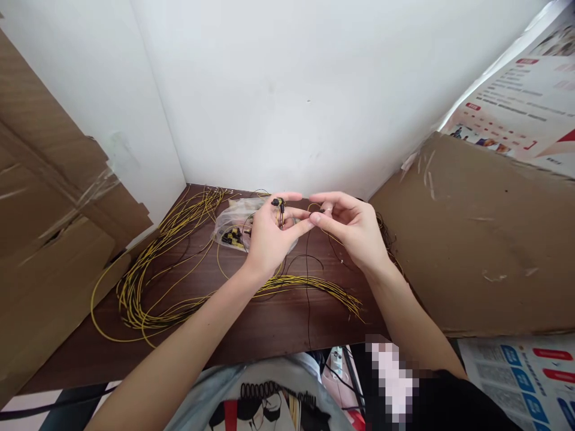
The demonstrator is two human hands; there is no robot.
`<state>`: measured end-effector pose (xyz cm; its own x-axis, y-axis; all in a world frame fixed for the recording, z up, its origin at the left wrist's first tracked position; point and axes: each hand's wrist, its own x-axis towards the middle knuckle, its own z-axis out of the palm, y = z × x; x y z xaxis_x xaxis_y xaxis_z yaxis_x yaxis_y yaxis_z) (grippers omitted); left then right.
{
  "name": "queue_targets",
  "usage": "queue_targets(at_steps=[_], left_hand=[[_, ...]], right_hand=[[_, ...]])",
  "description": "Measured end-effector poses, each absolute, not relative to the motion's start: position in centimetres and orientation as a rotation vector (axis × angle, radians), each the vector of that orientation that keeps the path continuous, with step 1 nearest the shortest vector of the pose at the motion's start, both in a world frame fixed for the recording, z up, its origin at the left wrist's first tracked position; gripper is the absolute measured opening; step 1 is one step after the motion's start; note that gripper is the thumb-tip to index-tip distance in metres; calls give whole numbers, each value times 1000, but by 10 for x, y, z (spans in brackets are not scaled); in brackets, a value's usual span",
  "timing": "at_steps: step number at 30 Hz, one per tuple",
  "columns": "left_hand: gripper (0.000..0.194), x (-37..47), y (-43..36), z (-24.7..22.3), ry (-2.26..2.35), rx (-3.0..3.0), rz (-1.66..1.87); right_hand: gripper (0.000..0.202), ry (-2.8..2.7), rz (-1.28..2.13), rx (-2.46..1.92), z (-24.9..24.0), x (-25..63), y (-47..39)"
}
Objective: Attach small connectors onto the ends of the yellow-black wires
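Both hands meet above the dark brown table. Thumb and finger of my left hand [278, 233] pinch a thin dark wire, and a small black connector [278, 202] with wires rests against its index finger. My right hand [350, 224] pinches the wire close beside the left fingertips; a thin yellow wire loops there too. From the fingers a dark wire [308, 287] hangs down to the table's front edge. Behind my left hand lies a clear plastic bag [220, 230] with black and yellow connectors [233, 237].
A large coil of yellow and black wires [135, 287] covers the table's left part, and a yellow bundle [314, 282] crosses the front. Cardboard stands at left [54, 197] and right [485, 239]. The white wall [269, 96] rises behind.
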<state>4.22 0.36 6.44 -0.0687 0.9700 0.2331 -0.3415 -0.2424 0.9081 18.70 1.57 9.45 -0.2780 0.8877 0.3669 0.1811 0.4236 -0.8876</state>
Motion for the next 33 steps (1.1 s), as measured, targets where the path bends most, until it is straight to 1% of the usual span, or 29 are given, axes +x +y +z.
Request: queue_targets(at_steps=[2,4,6,9,10,15,17,22,25,28,33], left_hand=[[41,43,3,64,819,1048,1583],[41,43,2,64,789,995,1611],[40,42,0,66,747,962,1630],[40,38,1,69,730,932,1693],[41,35,2,70,738,921,1732],[46,4,14,79,791,803,1931],[43,-10,18,82,789,737,1977],[37,-32,21,91,742,595,2055],[33,-40,18,96,725,548,2105],[29,-47,13,103,683,547,2146],[33,-56,2,114,656,586,2207]], right_hand=[[37,-1678,965,-910,87,183,15],[42,-1664,999,-881,78,179,14],[37,-1682,1026,-867,72,175,13],[18,-1765,1065,-901,69,175,11],[16,-1789,1064,-919,70,177,11],[18,-1792,1028,-930,91,203,16],[18,-1789,964,-939,103,217,21],[18,-1857,619,-1045,130,249,36],[17,-1942,488,-1111,139,268,48],[18,-1988,464,-1169,141,288,63],[27,-2040,480,-1375,131,318,95]])
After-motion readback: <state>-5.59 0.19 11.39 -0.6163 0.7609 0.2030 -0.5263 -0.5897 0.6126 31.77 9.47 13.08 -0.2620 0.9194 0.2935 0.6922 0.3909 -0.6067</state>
